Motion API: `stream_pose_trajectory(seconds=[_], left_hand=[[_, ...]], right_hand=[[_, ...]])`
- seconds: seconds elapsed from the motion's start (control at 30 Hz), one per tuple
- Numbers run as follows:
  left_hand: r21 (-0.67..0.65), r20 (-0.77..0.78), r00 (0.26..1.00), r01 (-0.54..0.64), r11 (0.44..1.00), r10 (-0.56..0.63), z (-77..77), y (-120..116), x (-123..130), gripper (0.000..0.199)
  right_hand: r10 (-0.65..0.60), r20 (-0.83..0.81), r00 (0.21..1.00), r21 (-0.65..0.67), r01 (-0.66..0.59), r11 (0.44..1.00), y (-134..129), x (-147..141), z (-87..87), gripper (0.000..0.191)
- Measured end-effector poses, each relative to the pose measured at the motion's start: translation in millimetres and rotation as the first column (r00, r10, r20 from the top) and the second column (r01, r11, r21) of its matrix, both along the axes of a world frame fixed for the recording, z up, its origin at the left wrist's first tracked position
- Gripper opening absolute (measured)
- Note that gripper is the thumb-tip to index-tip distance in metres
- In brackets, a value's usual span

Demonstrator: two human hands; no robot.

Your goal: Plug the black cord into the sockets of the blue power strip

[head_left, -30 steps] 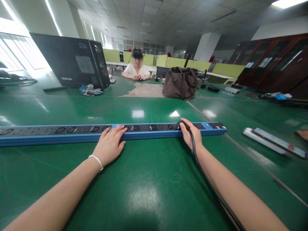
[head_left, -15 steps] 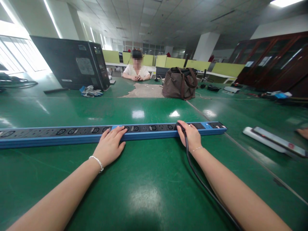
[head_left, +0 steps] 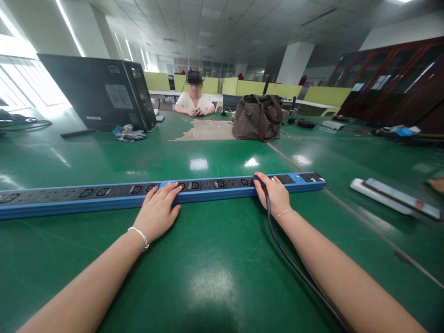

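A long blue power strip (head_left: 215, 196) with black sockets lies across the green table. My left hand (head_left: 158, 209) rests flat on its middle, fingers stretched over the top and nothing held. Farther right, my right hand (head_left: 275, 194) is closed around a black power plug (head_left: 258, 179) at one of the sockets. Fingers cover part of the plug, so how deep it sits cannot be seen. From it a black cable (head_left: 289, 261) runs down beside my right forearm towards the bottom edge.
Beyond the strip are a black computer case (head_left: 93, 92), work gloves (head_left: 128, 133) and a brown bag (head_left: 255, 118). A person (head_left: 194, 99) sits across the table with hands together. At right, a phone (head_left: 402, 196) lies over a white bar-shaped object (head_left: 378, 201).
The view has tilted slightly, so the strip's left end appears a little lower. Both hands keep their places, the left on the strip and the right on the plug.
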State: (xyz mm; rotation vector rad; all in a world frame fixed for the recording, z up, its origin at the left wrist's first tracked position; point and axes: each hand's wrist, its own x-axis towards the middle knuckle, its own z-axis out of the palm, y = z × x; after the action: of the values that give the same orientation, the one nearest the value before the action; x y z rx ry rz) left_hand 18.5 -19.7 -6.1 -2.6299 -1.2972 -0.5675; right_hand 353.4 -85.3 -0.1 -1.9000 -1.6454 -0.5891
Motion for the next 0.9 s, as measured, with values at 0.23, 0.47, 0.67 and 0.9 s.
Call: stream_pose_trajectory(seconds=[0.23,0.47,0.67,0.9], left_hand=[[-0.006,0.004,1.0,0.001,1.0,-0.001,0.2,-0.1,0.3,0.048],[-0.003,-0.015,1.0,-0.01,1.0,0.01,1.2,-0.1,1.2,0.048],[0.006,-0.027,1.0,-0.007,1.0,0.007,0.9,0.2,1.5,0.048],[0.008,-0.019,1.0,-0.007,1.0,0.007,0.9,-1.0,1.8,0.048]], right_hand=[[-0.02,-0.066,0.998,-0.027,0.018,0.999,-1.3,-1.4,-2.8,0.035],[-0.037,-0.154,0.987,-0.099,0.022,0.995,-0.6,-2.3,-0.5,0.038],[-0.087,-0.161,0.983,-0.128,0.066,0.99,1.8,-2.1,0.1,0.037],[0.002,-0.169,0.986,-0.033,-0.007,0.999,4.2,-1.7,-1.4,0.034]])
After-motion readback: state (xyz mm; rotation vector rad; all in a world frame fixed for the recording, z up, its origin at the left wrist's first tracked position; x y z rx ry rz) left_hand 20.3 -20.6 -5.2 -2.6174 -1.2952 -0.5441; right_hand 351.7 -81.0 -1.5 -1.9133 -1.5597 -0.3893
